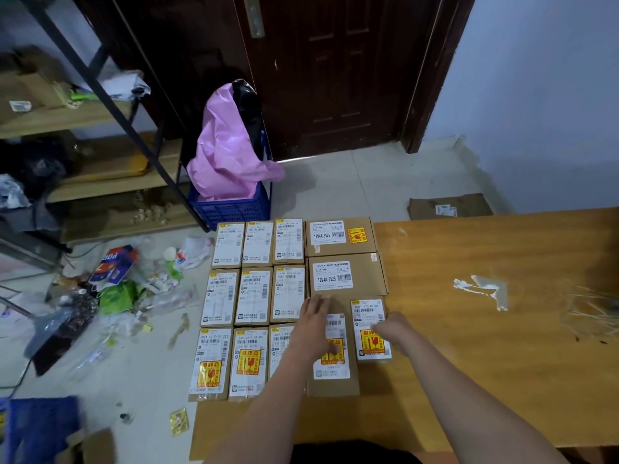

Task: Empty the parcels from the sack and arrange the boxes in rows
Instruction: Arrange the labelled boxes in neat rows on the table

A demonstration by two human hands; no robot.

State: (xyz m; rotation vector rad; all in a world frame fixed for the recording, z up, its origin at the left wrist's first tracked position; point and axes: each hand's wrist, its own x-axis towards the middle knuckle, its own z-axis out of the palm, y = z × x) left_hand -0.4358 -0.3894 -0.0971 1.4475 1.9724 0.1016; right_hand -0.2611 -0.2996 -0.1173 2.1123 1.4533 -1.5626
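Note:
Several brown cardboard boxes with white shipping labels lie in neat rows at the left end of the wooden table. Two wider boxes sit at the back right of the grid. My left hand rests flat, fingers spread, on a front-row box with a yellow fragile sticker. My right hand lies with curled fingers on the neighbouring small box, at the right edge of the grid. No sack shows on the table.
A blue crate holding pink plastic stands on the floor beyond the table, by a dark door. Wrappers and rubbish litter the floor at left, beside a wooden shelf rack. Torn tape sticks to the tabletop.

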